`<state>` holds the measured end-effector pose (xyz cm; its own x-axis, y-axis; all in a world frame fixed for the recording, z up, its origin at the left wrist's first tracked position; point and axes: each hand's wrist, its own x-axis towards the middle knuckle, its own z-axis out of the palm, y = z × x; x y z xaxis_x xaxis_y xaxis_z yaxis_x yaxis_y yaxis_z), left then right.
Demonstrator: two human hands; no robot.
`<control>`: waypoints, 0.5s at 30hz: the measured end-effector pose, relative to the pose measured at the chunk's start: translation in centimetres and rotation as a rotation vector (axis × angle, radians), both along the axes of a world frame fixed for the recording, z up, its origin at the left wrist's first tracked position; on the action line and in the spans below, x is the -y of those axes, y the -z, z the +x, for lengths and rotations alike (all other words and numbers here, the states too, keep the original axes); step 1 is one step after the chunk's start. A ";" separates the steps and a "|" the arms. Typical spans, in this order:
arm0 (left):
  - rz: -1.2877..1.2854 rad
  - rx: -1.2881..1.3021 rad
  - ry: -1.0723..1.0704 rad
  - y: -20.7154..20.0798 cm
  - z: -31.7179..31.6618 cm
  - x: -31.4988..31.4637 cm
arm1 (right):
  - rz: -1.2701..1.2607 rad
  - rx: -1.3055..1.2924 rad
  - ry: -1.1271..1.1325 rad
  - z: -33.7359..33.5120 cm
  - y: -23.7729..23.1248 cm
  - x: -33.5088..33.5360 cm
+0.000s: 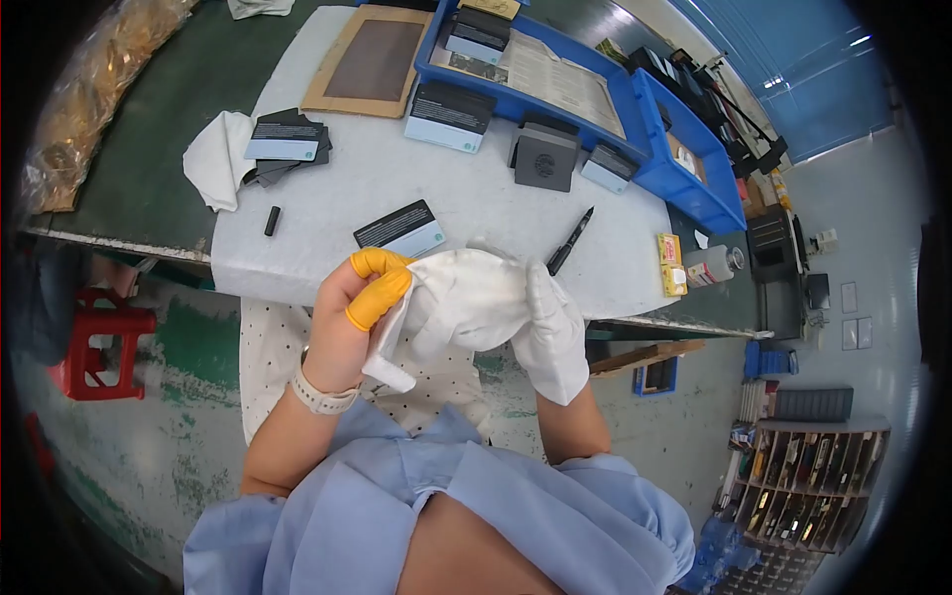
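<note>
Yellow finger cots cover the thumb and index finger of my left hand point(342, 307), which pinches the left side of a white cloth point(461, 293). My right hand point(552, 332), in a white glove, grips the cloth's right side. The cloth hangs bunched between both hands, just over the near edge of the table; whether anything is inside its folds is hidden. Right beyond my left hand lies a single black and light blue card point(402, 230). A black pen point(570, 243) rests beyond my right hand, and its black cap point(272, 221) lies apart at the left.
Card stacks point(286, 139) lie beside another white cloth point(220, 161) at left. Farther back are more cards point(448, 117), dark grey square pieces point(545, 159), a framed board point(367, 61) and blue trays point(605, 69). Yellow boxes point(671, 265) and a bottle point(714, 266) stand right.
</note>
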<state>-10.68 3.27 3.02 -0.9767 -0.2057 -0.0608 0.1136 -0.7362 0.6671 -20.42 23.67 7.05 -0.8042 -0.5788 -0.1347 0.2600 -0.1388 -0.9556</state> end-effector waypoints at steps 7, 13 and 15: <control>-0.509 -0.065 -0.349 0.7 -0.5 -2.1 | -0.059 0.095 0.049 1.2 -1.2 0.3; -0.753 -0.106 -0.289 0.2 0.4 -3.6 | -0.425 0.141 -0.182 0.5 0.7 0.8; -0.843 -0.179 -0.362 -0.6 0.2 -3.4 | -0.361 -0.085 -0.134 0.7 1.3 0.4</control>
<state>-10.44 6.64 3.58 -0.8250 -0.4072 0.3918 0.3939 0.0827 0.9154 -19.75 23.22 5.75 -0.7182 -0.6771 0.1601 0.2210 -0.4402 -0.8703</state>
